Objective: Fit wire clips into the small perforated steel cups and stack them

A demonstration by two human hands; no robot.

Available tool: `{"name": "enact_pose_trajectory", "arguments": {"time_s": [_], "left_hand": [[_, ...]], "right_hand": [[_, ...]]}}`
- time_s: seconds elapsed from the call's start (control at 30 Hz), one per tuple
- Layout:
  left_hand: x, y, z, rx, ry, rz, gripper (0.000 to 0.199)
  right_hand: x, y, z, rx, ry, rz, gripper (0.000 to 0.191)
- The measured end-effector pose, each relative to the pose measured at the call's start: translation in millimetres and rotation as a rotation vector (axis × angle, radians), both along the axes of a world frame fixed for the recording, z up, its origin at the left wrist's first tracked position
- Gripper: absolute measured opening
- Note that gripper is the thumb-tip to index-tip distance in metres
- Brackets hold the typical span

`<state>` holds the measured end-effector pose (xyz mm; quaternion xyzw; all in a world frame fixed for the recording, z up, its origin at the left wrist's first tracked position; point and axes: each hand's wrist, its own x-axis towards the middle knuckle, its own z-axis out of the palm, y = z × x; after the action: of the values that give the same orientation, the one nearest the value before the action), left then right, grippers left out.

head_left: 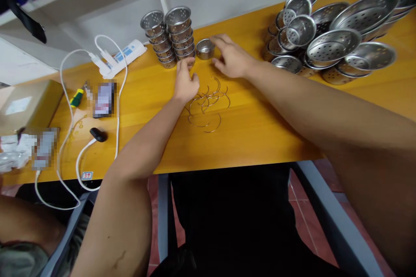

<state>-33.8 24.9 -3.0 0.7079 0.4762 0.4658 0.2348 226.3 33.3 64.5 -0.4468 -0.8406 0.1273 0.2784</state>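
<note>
Two stacks of perforated metal cups stand against the wall, a left stack (160, 39) and a right stack (182, 37). My left hand (186, 81) is at the foot of the right stack, fingers stretched forward and thumb apart; whether the fingertips touch the lowest cup is unclear. Beside that stack sits a single small metal cup (205, 49), upright on the table. Just to its right is my right hand (232, 55), its fingers reaching toward the cup's rim with the thumb spread away. Several thin curved wires (209, 100) lie loosely between my forearms.
Many perforated metal cups and bowls (334, 45) are piled at the right. A white power strip (125, 58), cables, a phone (104, 99), a green-yellow handled tool (77, 98) and a cardboard box (30, 106) occupy the left. Another person's leg (29, 220) shows at lower left.
</note>
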Motion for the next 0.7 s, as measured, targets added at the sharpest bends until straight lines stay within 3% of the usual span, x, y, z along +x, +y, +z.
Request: {"name": "enact_pose_trajectory", "arguments": {"time_s": [0.13,0.23,0.3,0.5,0.57,0.7], "left_hand": [[0.6,7.6,1.0,-0.195,-0.203,-0.007,0.053],[-0.7,8.6,2.4,-0.234,-0.32,-0.053,0.046],[-0.1,5.5,2.9,-0.218,-0.344,-0.086,0.05],[12.6,-12.5,10.8,-0.176,-0.321,-0.216,0.099],[15.3,-19.2,19.1,-0.153,-0.315,-0.228,0.098],[13.7,-30.7,37.2,-0.21,-0.404,-0.162,0.078]], "right_hand": [[-12.5,16.6,15.1,-0.094,-0.142,-0.054,0.048],[-14.6,3.3,30.6,-0.124,-0.272,-0.094,0.017],[-12.6,-10.2,35.8,-0.107,-0.274,-0.088,0.011],[-9.6,-58.5,44.3,-0.113,-0.056,0.135,0.03],[-8.9,-76.0,53.3,-0.144,-0.011,0.2,0.036],[8.9,-95.1,69.1,-0.155,-0.067,0.123,0.068]]}}
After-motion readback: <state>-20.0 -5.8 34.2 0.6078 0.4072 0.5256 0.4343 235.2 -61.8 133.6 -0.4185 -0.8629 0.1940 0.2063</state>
